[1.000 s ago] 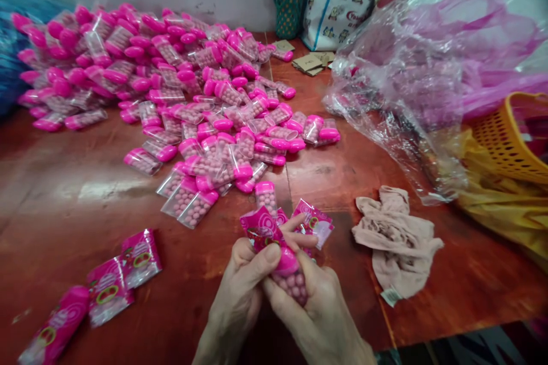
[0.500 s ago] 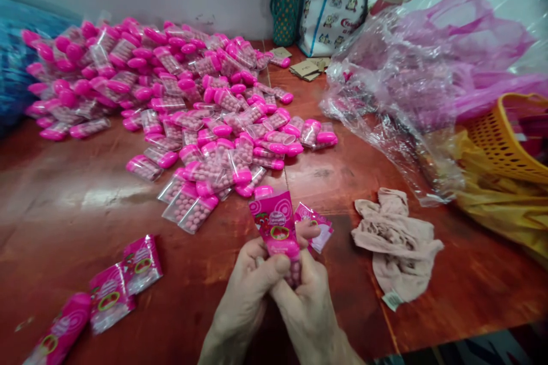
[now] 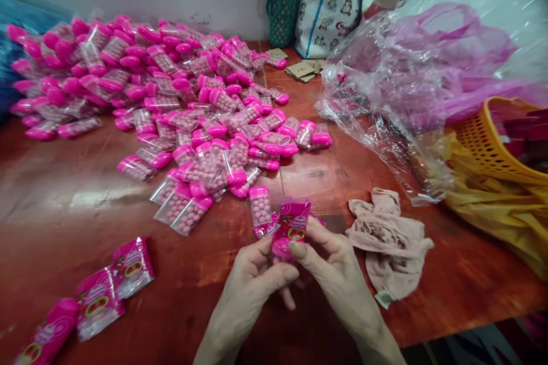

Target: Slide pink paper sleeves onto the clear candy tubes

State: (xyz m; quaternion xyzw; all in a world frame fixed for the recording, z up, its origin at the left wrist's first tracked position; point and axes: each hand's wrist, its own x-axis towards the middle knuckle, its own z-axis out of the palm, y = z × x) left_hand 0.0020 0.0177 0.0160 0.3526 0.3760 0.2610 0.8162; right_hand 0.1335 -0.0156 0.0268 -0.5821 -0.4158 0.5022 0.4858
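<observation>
Both hands meet at the front middle around one small container with a printed pink sleeve [image 3: 292, 222]. My left hand [image 3: 257, 276] grips its lower left side, thumb lying across below it. My right hand [image 3: 334, 262] pinches the sleeve from the right with thumb and fingers. Just behind them lie an unsleeved container [image 3: 260, 205] of pink balls and a loose sleeve [image 3: 265, 228], partly hidden. A large heap of pink-capped clear containers [image 3: 171, 85] spreads over the back left. Two flat printed sleeves [image 3: 99, 302] and a sleeved container [image 3: 49, 333] lie at the front left.
On the red-brown table [image 3: 192, 296], a beige cloth [image 3: 389, 239] lies right of my hands. Farther right are a yellow basket [image 3: 492, 137], yellow plastic [image 3: 483, 199] and crumpled clear and pink bags [image 3: 406, 80]. A white bag [image 3: 325, 11] and brown cards [image 3: 302, 70] are at the back.
My hands have spread apart somewhat around the sleeved container, and my right thumb now presses on the sleeve. The sleeve sits lower over the container. The view has shifted slightly to the right.
</observation>
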